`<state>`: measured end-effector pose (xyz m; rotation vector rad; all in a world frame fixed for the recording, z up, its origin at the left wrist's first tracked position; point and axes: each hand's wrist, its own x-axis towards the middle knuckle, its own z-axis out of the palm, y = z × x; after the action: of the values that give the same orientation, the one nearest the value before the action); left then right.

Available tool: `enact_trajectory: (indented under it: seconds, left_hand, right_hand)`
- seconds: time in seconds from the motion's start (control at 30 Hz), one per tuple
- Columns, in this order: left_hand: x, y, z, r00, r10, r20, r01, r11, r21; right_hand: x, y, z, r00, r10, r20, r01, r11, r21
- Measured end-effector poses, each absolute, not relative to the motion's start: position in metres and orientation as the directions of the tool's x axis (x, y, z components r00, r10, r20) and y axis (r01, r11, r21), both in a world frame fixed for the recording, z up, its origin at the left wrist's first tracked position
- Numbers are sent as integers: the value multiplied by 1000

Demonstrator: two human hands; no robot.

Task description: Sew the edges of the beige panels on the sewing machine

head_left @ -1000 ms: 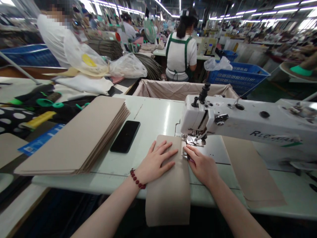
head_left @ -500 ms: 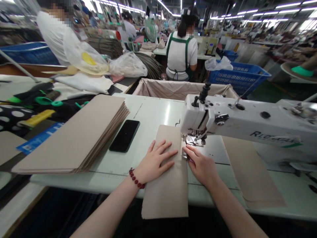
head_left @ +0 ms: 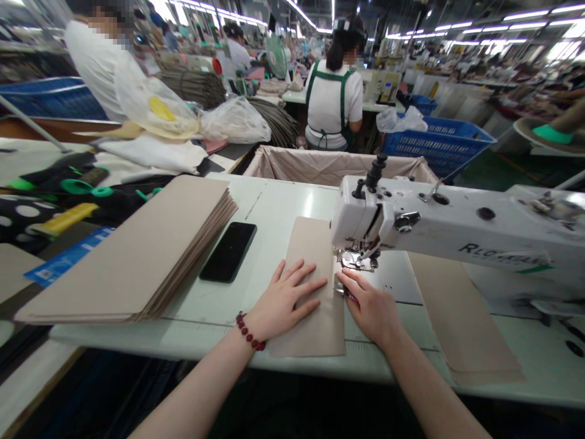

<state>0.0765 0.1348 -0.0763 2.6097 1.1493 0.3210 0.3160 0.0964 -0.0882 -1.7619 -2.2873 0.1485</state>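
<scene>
Both hands rest on the beige panel (head_left: 311, 250) — left hand (head_left: 286, 302) spread flat, right hand (head_left: 371, 308) seemingly pinching its edge.

Under the right hand (head_left: 370, 314) there was a small metal part (head_left: 339, 288), too small to tell well; perhaps it was a guide. The beige panel (head_left: 311, 256) was partly hidden below the left hand (head_left: 286, 302). The sewing machine arm (head_left: 457, 235) was cut off by the right edge, and both forearms by the bottom edge.
</scene>
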Motion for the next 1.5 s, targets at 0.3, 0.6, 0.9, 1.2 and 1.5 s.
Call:
enact_trajectory:
  seconds: [0.3, 0.6, 0.9, 1.2, 1.5]
  left_hand:
    - [76, 135, -78, 665, 740, 100, 678, -655, 333]
    - [75, 132, -74, 697, 712, 88, 651, -680, 338]
    - [79, 131, -72, 732, 678, 66, 620, -703, 349]
    - [88, 149, -76, 739, 672, 56, 626, -715, 311]
    - [92, 172, -86, 719, 688, 97, 634, -707, 312]
  right_hand:
    - [315, 97, -87, -232, 963, 139, 940, 258, -223]
    - [315, 97, -85, -232, 965, 126, 937, 256, -236]
    - [317, 97, -88, -237, 961, 140, 929, 267, -257]
    - [318, 97, -89, -233, 962, 139, 923, 264, -280]
    - [319, 99, -89, -236, 961, 145, 919, 269, -287]
